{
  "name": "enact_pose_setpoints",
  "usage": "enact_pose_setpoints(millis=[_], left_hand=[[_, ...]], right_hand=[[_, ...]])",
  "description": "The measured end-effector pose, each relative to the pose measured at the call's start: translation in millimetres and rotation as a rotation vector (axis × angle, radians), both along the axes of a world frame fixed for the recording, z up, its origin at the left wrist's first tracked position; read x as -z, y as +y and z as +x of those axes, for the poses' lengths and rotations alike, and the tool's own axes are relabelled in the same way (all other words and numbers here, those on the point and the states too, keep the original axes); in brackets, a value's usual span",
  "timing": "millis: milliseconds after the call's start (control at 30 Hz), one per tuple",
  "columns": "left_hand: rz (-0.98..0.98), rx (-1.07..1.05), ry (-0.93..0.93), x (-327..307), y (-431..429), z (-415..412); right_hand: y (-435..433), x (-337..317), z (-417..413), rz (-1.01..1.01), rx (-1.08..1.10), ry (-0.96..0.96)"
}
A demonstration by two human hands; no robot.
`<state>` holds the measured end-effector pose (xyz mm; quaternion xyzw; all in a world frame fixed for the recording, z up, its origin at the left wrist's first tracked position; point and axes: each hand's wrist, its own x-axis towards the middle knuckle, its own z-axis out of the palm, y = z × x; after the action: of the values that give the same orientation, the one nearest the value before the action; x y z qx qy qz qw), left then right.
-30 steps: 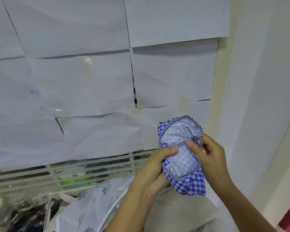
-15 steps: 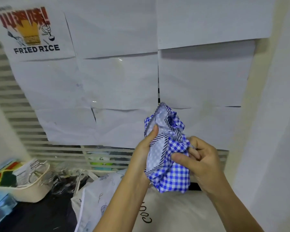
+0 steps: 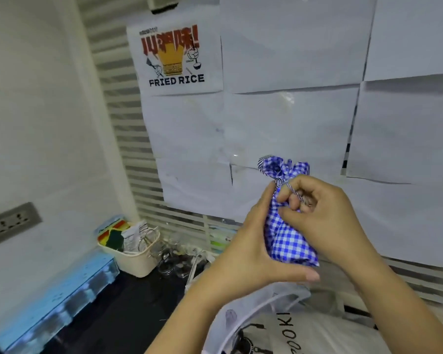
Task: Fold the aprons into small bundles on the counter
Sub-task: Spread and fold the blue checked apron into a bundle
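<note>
Apron [image 3: 289, 238], blue gingham, bunched into small bundle; held centre-right of frame, above dark counter [image 3: 128, 310]. Left hand [image 3: 251, 251] cups its left side, thumb underneath. Right hand [image 3: 327, 221]: fingers curled, pinching striped tie [image 3: 293, 191] at the gathered neck.

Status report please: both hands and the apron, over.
Left hand holds the checked apron bundle. Right hand pinches its striped tie. Bundle in the air, not on counter; nothing blocking.

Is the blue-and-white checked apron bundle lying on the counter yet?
No: the blue-and-white checked apron bundle is held up in the air between the left hand and the right hand.
</note>
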<state>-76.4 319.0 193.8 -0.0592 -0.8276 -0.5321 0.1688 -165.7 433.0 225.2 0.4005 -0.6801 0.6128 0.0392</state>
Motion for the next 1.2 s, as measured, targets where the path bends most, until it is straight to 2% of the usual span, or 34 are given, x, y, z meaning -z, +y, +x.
enact_pose_setpoints(millis=[133,233,467,633,700,767,833,900,1000,1100,1133,1200], left_hand=[[-0.099,-0.247,0.196,-3,-42,14],[-0.300,-0.357,0.273,-8,-92,43],[-0.502,-0.762,0.547,-25,-241,114],[-0.753,-0.923,0.517,-66,-335,179],[-0.882,-1.003,0.501,-79,-356,204],[-0.935,-0.993,0.430,-88,-372,224],[-0.891,-0.950,0.289,-96,-385,241],[-0.710,-0.926,0.183,-99,-389,249],[-0.428,-0.943,0.152,-109,-393,258],[-0.350,-0.971,0.087,-133,-403,272],[-0.347,-0.983,0.114,-143,-406,277],[-0.298,-1.043,0.295,-158,-405,287]], right_hand=[[-65,-18,27,-0.093,-0.063,-0.053],[-130,-24,52,-0.215,-0.130,-0.149],[-287,-40,123,-0.451,-0.343,-0.360],[-366,-52,165,-0.307,-0.592,-0.199],[-384,-62,174,-0.247,-0.660,-0.032],[-395,-67,176,-0.196,-0.677,0.096],[-411,-69,181,-0.175,-0.692,0.127],[-425,-72,190,-0.203,-0.669,0.121],[-445,-85,206,-0.269,-0.671,-0.007],[-468,-104,220,-0.252,-0.666,0.009],[-477,-113,225,-0.257,-0.655,0.041],[-489,-136,238,-0.280,-0.602,0.174]])
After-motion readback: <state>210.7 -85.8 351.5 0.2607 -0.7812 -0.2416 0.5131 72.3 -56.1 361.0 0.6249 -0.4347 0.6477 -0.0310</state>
